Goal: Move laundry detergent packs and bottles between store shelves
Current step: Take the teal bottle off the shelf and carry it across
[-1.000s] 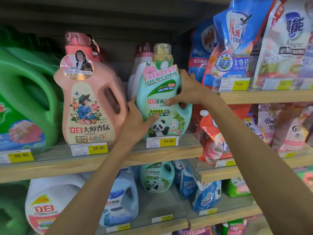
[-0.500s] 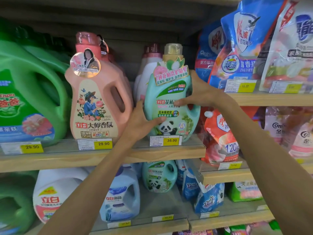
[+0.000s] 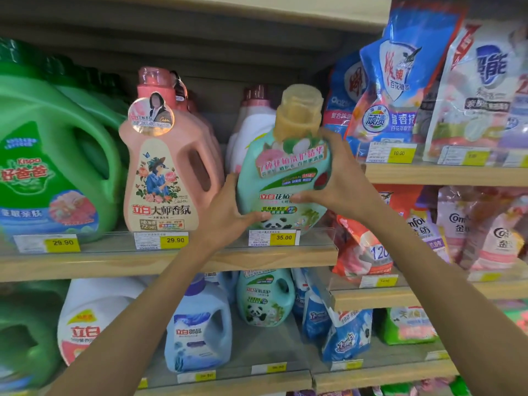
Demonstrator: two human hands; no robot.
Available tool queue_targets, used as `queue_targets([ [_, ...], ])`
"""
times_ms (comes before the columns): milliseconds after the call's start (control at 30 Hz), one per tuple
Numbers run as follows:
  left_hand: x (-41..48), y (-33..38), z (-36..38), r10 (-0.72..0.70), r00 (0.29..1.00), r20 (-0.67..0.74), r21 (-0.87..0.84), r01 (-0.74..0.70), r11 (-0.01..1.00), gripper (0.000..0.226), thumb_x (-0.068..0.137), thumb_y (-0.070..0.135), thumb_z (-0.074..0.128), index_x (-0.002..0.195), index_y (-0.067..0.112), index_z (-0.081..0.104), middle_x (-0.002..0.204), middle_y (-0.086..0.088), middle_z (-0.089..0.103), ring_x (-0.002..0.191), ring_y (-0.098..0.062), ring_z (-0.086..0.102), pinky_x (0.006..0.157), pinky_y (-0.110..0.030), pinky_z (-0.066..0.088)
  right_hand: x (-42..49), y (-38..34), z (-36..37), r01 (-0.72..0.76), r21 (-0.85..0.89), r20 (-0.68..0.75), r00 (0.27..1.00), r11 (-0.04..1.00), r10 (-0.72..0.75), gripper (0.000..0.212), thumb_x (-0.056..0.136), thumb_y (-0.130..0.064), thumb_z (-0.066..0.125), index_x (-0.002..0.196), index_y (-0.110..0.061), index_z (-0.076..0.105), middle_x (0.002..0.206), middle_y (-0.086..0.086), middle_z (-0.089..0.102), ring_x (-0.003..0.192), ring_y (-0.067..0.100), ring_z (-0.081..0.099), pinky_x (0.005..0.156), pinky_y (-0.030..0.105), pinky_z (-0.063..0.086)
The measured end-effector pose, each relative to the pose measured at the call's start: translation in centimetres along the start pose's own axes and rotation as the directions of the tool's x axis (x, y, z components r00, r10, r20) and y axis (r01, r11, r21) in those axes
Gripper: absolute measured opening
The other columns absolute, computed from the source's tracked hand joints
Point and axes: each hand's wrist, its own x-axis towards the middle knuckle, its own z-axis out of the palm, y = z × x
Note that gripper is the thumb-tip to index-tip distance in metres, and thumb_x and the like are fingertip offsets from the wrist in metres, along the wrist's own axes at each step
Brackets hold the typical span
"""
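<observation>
Compared with half a second earlier, when it stood upright, the mint-green plastic detergent bottle (image 3: 288, 167) had tipped forward, so that its translucent amber screw cap (image 3: 300, 110) leaned out toward the camera and looked larger and blurred. Both hands had stayed on it. The left hand (image 3: 228, 212) gripped its lower left side, thumb laid across the front just above the panda picture. The right hand (image 3: 343, 178) clasped its right side, thumb across the middle of the label and fingers curled round where the handle had shown before. The bottle sat just right of the frame's centre, over the front edge of the pale wooden shelf (image 3: 143, 264), directly above the yellow 35.00 price tag (image 3: 274, 238); whether its base touched the shelf could not be told. Its label carried a pink-and-white flower banner, red characters and a green band. To its left stood a salmon-pink handled bottle (image 3: 168, 178), close behind it a white bottle with a pink cap (image 3: 251, 132), and in the upper right a blue detergent pouch (image 3: 400, 81).
</observation>
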Motion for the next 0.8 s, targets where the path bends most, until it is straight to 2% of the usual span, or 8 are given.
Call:
queue_targets([
  [67, -0.9, -0.2, 0.0, 0.013, 0.999, -0.033, -0.024, -0.013, 1.000, 0.090, 0.059, 0.050, 0.090, 0.132, 0.031, 0.041, 0.126, 0.008, 0.063, 0.117, -0.017, 0.062, 0.097, -0.048, 0.053, -1.3, -0.9, 0.2, 0.034, -0.026, -0.016, 0.999, 0.999, -0.034, 0.115, 0.054, -0.028, 0.096, 0.147, -0.025, 0.028, 0.126, -0.003, 0.039, 0.112, 0.004, 0.044, 0.098, 0.020, 0.038],
  [167, -1.9, -0.5, -0.1, 0.033, 0.992, -0.121, -0.089, -0.044, 0.995, 0.086, 0.060, 0.035, 0.094, 0.130, 0.035, 0.046, 0.124, 0.008, 0.064, 0.116, -0.013, 0.062, 0.096, -0.047, 0.054, -2.6, -1.5, 0.8, 0.089, -0.054, -0.069, 0.993, 0.995, -0.093, 0.110, 0.054, -0.027, 0.096, 0.143, -0.027, 0.031, 0.120, -0.009, 0.035, 0.109, 0.001, 0.042, 0.095, 0.023, 0.042],
  [300, -2.3, 1.2, -1.9, 0.064, 0.984, -0.169, -0.198, -0.097, 0.975, 0.083, 0.061, 0.048, 0.088, 0.132, 0.043, 0.045, 0.127, 0.011, 0.062, 0.118, -0.016, 0.063, 0.094, -0.049, 0.056, -2.3, -3.9, -1.3, 0.131, 0.052, -0.142, 0.982, 0.990, -0.122, 0.109, 0.053, -0.031, 0.095, 0.129, -0.064, 0.024, 0.119, -0.014, 0.039, 0.107, -0.011, 0.045, 0.092, 0.007, 0.039],
  [400, -3.1, 3.4, -3.2, 0.157, 0.973, -0.170, -0.240, -0.195, 0.951, 0.085, 0.071, 0.061, 0.078, 0.141, 0.035, 0.038, 0.138, 0.006, 0.054, 0.128, -0.017, 0.056, 0.100, -0.050, 0.053, -2.4, -6.4, -3.5, 0.177, 0.199, -0.189, 0.972, 0.964, -0.139, 0.108, 0.057, -0.020, 0.096, 0.141, -0.039, 0.032, 0.130, -0.004, 0.051, 0.118, 0.000, 0.055, 0.095, 0.016, 0.047],
  [500, -5.4, 5.4, -3.2, 0.190, 0.959, -0.210, -0.285, -0.246, 0.926, 0.080, 0.086, 0.060, 0.063, 0.151, 0.024, 0.032, 0.143, -0.004, 0.052, 0.131, -0.025, 0.054, 0.101, -0.053, 0.050, -3.7, -7.4, -4.1, 0.133, 0.456, -0.215, 0.976, 0.880, -0.036, 0.095, 0.063, -0.016, 0.091, 0.142, -0.016, 0.039, 0.129, 0.002, 0.062, 0.114, 0.010, 0.065, 0.090, 0.028, 0.056],
  [567, -7.1, 5.7, -2.9, 0.129, 0.969, -0.211, -0.364, -0.200, 0.910, 0.075, 0.090, 0.058, 0.059, 0.151, 0.021, 0.037, 0.143, -0.005, 0.054, 0.131, -0.026, 0.054, 0.104, -0.053, 0.048, -5.1, -7.6, -3.6, 0.053, 0.511, -0.239, 0.968, 0.858, 0.082, 0.093, 0.060, -0.042, 0.092, 0.139, -0.027, 0.046, 0.123, -0.003, 0.067, 0.105, 0.015, 0.070, 0.084, 0.033, 0.058],
  [633, -9.1, 5.4, -2.3, 0.052, 0.990, -0.133, -0.453, -0.108, 0.885, 0.064, 0.094, 0.049, 0.059, 0.148, 0.021, 0.042, 0.138, -0.001, 0.059, 0.129, -0.020, 0.057, 0.104, -0.046, 0.050, -6.9, -7.7, -2.8, -0.078, 0.514, -0.220, 0.950, 0.854, 0.220, 0.088, 0.052, -0.060, 0.088, 0.131, -0.041, 0.052, 0.108, -0.014, 0.070, 0.087, 0.007, 0.071, 0.070, 0.024, 0.056],
  [800, -14.6, 3.0, -0.6, -0.114, 0.989, 0.090, -0.591, 0.145, 0.793, 0.043, 0.095, 0.029, 0.060, 0.137, 0.018, 0.052, 0.116, 0.014, 0.072, 0.108, -0.006, 0.069, 0.083, -0.019, 0.054, -12.5, -6.5, 0.6, -0.344, 0.465, -0.109, 0.892, 0.815, 0.439, 0.077, 0.059, -0.049, 0.090, 0.128, -0.040, 0.056, 0.098, -0.014, 0.066, 0.078, 0.005, 0.063, 0.068, 0.027, 0.049],
])
